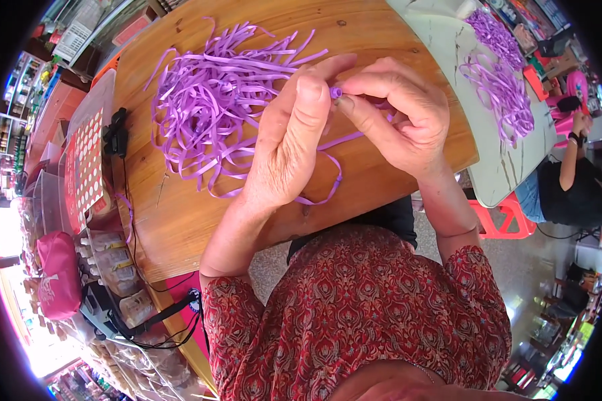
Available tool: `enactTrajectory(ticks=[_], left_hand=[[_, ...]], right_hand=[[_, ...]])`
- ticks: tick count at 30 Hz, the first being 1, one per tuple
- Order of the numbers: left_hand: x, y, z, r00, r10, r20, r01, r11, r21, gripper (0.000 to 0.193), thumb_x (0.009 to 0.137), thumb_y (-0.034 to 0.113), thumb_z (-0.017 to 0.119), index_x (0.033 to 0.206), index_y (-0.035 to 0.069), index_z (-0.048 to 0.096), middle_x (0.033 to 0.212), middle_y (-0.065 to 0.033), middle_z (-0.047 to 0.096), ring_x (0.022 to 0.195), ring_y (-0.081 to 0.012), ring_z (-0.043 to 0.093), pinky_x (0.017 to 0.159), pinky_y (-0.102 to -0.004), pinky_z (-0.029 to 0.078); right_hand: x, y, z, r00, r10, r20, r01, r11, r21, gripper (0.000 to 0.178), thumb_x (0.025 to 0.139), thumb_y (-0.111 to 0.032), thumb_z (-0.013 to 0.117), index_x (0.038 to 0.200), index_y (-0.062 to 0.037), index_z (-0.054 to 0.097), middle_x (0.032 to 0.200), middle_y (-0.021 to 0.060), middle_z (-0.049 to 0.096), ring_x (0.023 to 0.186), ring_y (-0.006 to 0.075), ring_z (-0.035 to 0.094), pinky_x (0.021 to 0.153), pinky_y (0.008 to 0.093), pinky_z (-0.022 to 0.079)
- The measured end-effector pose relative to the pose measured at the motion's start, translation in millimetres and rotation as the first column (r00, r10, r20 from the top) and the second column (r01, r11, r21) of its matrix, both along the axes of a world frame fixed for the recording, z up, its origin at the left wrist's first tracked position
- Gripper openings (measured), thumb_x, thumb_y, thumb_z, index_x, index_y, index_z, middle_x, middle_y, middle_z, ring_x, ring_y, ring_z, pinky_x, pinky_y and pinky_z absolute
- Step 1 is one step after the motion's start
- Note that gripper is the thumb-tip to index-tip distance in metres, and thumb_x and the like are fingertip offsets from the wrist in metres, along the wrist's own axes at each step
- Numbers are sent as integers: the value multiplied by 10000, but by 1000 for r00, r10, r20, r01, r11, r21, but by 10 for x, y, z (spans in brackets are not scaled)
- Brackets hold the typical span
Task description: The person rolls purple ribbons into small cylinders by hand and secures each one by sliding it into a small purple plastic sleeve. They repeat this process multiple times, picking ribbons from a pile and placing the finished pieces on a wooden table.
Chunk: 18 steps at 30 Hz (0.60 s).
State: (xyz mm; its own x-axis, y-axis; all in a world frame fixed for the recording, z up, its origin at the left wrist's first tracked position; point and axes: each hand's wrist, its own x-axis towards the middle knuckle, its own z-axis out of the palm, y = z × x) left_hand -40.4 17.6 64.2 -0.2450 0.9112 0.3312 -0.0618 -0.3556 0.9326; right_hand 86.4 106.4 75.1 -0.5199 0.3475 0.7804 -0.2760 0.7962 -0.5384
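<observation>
My left hand (289,140) and my right hand (398,113) meet above a wooden table (174,220). Between their fingertips they pinch a small purple bead-like piece (336,92) on a purple ribbon strip (324,197), which loops down under my left palm. A tangled pile of purple ribbon strips (211,100) lies on the table just left of my left hand. The part of the strip inside my fingers is hidden.
A second pile of purple strips (505,87) lies on a pale table (448,40) at the upper right, where another person (568,187) sits on a red stool. A small black device (117,134) with a cable, a red dotted sheet (83,167) and a pink pouch (57,274) lie left.
</observation>
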Motion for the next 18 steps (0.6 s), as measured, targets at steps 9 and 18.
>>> enactTrajectory(ticks=[9, 18], left_hand=[[92, -18, 53, 968, -59, 244, 63, 998, -8, 343, 983, 147, 414, 1290, -4, 404, 974, -58, 586, 966, -107, 532, 852, -223, 430], [-100, 61, -60, 981, -189, -41, 194, 965, 178, 638, 940, 72, 475, 1452, 58, 95, 719, 18, 492, 619, -50, 359, 570, -178, 310]], right_hand=[[32, -116, 1, 996, -90, -19, 89, 996, -14, 294, 735, 73, 684, 1019, 7, 643, 769, 40, 592, 645, 65, 538, 541, 180, 421], [75, 46, 31, 986, 152, 70, -133, 965, -225, 337, 731, 60, 687, 1059, -8, 648, 741, 15, 566, 621, 62, 502, 520, 183, 367]])
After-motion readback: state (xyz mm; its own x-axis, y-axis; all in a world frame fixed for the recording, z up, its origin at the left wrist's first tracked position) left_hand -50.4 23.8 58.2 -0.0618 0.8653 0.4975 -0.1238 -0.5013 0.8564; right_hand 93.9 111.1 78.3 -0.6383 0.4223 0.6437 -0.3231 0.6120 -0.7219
